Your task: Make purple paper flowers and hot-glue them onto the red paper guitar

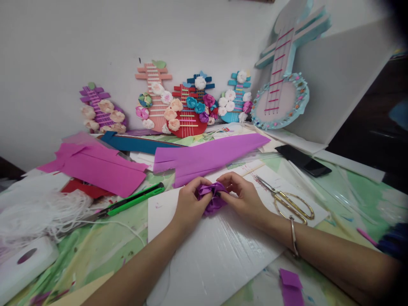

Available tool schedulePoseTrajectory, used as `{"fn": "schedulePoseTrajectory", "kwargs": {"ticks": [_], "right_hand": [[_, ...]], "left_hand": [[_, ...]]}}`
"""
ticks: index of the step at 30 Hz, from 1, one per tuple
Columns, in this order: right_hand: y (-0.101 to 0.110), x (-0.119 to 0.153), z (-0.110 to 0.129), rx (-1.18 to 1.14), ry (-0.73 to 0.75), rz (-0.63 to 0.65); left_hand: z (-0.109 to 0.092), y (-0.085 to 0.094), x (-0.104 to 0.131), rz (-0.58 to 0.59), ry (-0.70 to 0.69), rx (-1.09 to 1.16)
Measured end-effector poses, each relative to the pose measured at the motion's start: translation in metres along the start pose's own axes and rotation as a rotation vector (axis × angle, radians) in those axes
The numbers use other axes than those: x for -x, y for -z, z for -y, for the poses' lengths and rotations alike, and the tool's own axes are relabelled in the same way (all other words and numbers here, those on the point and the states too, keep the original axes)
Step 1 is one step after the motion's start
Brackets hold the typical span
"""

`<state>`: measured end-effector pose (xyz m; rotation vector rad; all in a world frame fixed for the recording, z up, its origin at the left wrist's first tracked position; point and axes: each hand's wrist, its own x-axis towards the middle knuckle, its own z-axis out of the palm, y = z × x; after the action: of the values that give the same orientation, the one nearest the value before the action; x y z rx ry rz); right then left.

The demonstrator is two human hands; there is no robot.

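A crumpled purple paper flower (214,207) sits between the fingertips of both hands, above the middle of a white board (219,265). The left hand (192,200) pinches its left side and the right hand (242,196) its right, thumbs meeting near the centre. The paper looks thin, so too hard a pinch could tear or flatten the folds, while letting go on one side might let them spring loose. Whether anything ties the middle is hidden by the thumbs.

Just beside the right hand, scissors (295,205) lie on the board, their pointed tips near the knuckles; a careless sideways move could bring a prick, or the bracelet (293,236) might catch a handle. To the left, a green cutter (137,199) rests near the board's edge, a risk if the left hand reaches that way without looking. A loose strand from the heap of white string (35,214) trails toward the left forearm and could snag. Beyond the hands, a large purple sheet (207,157) lies on the tabletop (95,250), its near edge close enough to be creased by a forward push.
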<state>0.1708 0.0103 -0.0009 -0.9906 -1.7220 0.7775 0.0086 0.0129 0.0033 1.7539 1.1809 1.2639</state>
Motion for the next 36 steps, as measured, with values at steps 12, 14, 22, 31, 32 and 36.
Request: {"fn": "schedulePoseTrajectory", "kwargs": {"ticks": [12, 14, 22, 31, 32, 36], "right_hand": [[0.000, 0.000, -0.003, -0.048, -0.092, 0.088], [0.000, 0.000, -0.002, -0.049, -0.106, 0.082], [0.000, 0.006, 0.004, 0.355, 0.072, -0.022], [0.000, 0.008, 0.003, 0.366, 0.129, -0.069], [0.000, 0.008, 0.002, 0.363, 0.134, -0.067], [0.002, 0.006, -0.002, 0.448, 0.345, -0.060]], "left_hand": [[-0.001, 0.001, -0.002, 0.095, 0.058, 0.074], [-0.001, 0.002, -0.002, 0.103, 0.089, 0.105], [-0.010, -0.005, 0.007, -0.086, -0.115, -0.233], [-0.009, -0.005, 0.009, -0.101, -0.147, -0.245], [-0.008, -0.005, 0.009, -0.091, -0.148, -0.229], [-0.005, -0.004, 0.009, -0.095, -0.171, -0.237]]}}
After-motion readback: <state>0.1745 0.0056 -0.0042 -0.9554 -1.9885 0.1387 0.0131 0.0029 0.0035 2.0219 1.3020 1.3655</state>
